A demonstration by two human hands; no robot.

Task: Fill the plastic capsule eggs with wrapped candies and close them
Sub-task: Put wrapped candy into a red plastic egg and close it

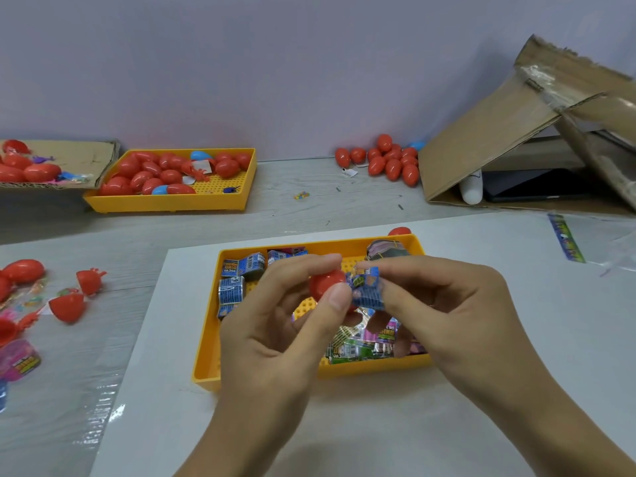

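My left hand [278,325] grips a red capsule egg half [325,282] between thumb and fingers, above the near yellow tray [206,366]. My right hand [444,304] pinches a blue wrapped candy [366,287] right at the egg half's opening; how far in it sits is hidden. More blue wrapped candies [234,287] lie in the tray's left part, with pink and green ones [364,346] under my hands. A dark wrapped piece [385,251] sits at the tray's far right corner.
A far yellow tray [172,201] holds several red eggs and two blue ones. Closed red eggs [389,160] are piled by a tilted cardboard box [509,139]. Open egg halves [69,306] and toy packets lie at the left. A cardboard piece [86,156] carries more eggs.
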